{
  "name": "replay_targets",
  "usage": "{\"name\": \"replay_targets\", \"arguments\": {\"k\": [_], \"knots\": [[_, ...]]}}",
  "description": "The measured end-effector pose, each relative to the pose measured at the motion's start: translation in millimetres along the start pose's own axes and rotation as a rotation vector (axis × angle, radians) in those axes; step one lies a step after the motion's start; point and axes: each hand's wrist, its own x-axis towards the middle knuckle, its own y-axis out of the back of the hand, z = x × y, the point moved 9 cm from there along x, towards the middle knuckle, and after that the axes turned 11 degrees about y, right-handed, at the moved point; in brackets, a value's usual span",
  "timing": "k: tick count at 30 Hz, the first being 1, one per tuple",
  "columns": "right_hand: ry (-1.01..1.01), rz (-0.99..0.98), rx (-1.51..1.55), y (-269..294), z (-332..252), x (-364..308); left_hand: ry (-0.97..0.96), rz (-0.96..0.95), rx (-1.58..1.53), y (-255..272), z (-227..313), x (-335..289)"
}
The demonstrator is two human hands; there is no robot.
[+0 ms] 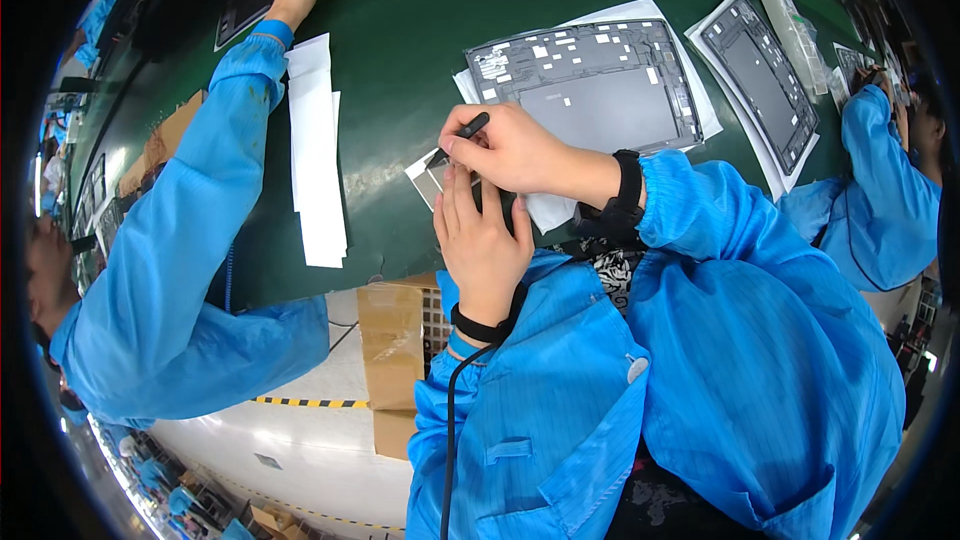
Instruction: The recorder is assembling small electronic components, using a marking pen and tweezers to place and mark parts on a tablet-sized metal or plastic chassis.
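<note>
My right hand pinches a slim black tweezer-like tool, whose lower end points down toward a small grey-and-white sheet on the table. My left hand lies palm down with its fingers stretched out, the fingertips at the edge of that sheet. A dark thing, partly hidden, shows between the left hand's fingers and thumb; I cannot make out what it is. Just beyond my right hand, a dark grey tablet housing with several small white patches rests on white paper.
The green table bears a stack of white paper strips at left and another tablet housing at right. A co-worker's blue sleeve reaches in from the left; another person sits at right. A cardboard box stands below the table edge.
</note>
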Motion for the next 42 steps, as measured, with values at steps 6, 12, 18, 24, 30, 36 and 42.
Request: {"name": "replay_targets", "arguments": {"k": [6, 12, 18, 24, 30, 36, 42], "knots": [[-0.043, -0.013, 0.007, -1, 2, -1, -0.007, 0.005, -0.023, 2, 1, 1], [-0.064, -0.06, -0.02, -6, 0, -2, 0.007, 0.002, -0.006, 0, -1, 1], [-0.106, 0.067, 0.29, -4, 18, -6, 0.007, 0.004, -0.028, 5, 1, 2], [-0.036, -0.079, -0.032, -5, -1, -3, 0.014, -0.006, -0.032, 1, 1, 1], [0.009, 0.392, 0.374, 36, -3, -16, 0.024, -0.021, -0.029, 5, 4, 4], [-0.067, 0.506, 0.239, 106, 34, -39, 0.014, -0.047, -0.001, 19, 14, 20], [-0.033, 0.442, 0.3, 94, 36, -30, 0.028, -0.033, -0.022, 19, 25, 59]]}}
